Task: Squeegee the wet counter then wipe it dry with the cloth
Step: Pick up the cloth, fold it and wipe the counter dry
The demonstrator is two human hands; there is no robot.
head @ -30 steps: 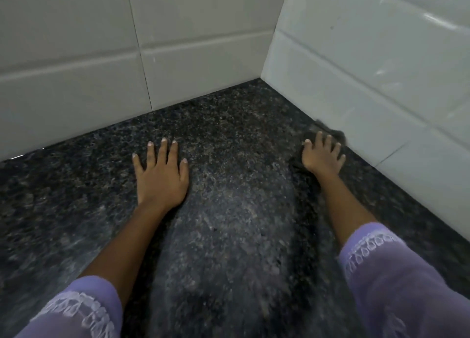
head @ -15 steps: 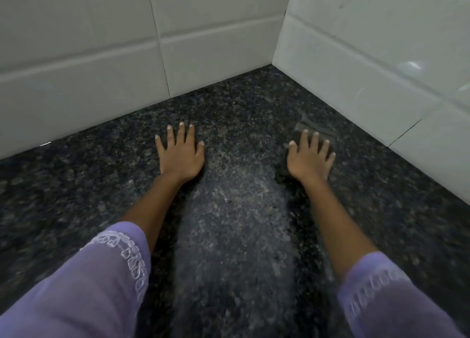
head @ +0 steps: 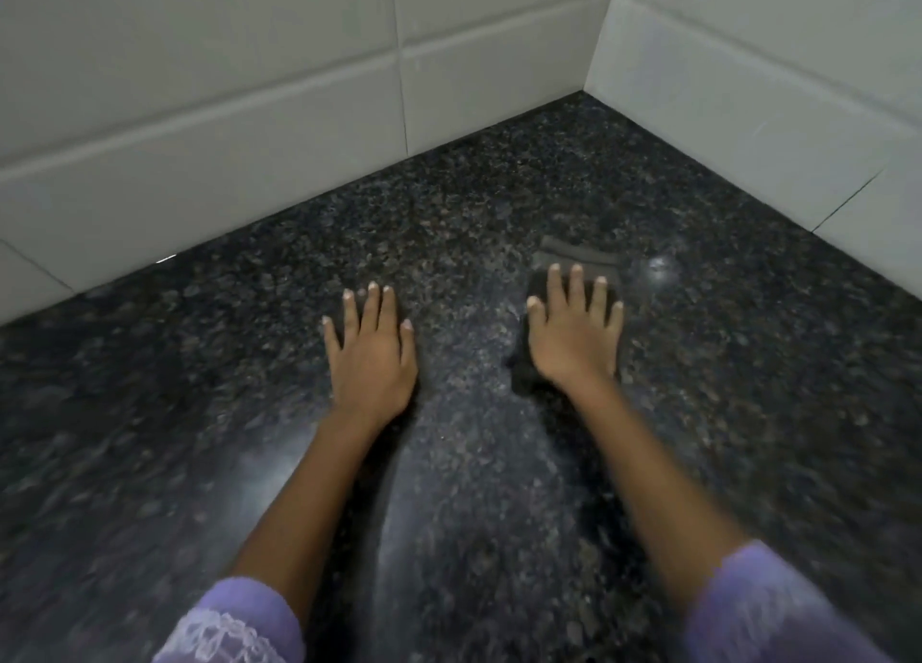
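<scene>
A dark grey cloth (head: 574, 257) lies on the black speckled granite counter (head: 464, 198), near the corner of the tiled walls. My right hand (head: 574, 338) presses flat on top of the cloth with the fingers spread; the cloth's far edge and left side stick out from under it. To its left, my left hand (head: 371, 358) rests palm down on the bare counter, fingers apart and holding nothing. A lighter streak on the stone runs between my forearms toward me. No squeegee is in view.
White tiled walls stand along the back (head: 249, 113) and the right side (head: 773, 88) and meet in a corner at the upper right. Purple sleeves with white lace trim cover my forearms at the bottom of the view.
My right hand has slid the cloth away from the right wall toward the middle of the counter. More of the cloth shows beyond my fingertips. My left hand stays flat on the counter.
</scene>
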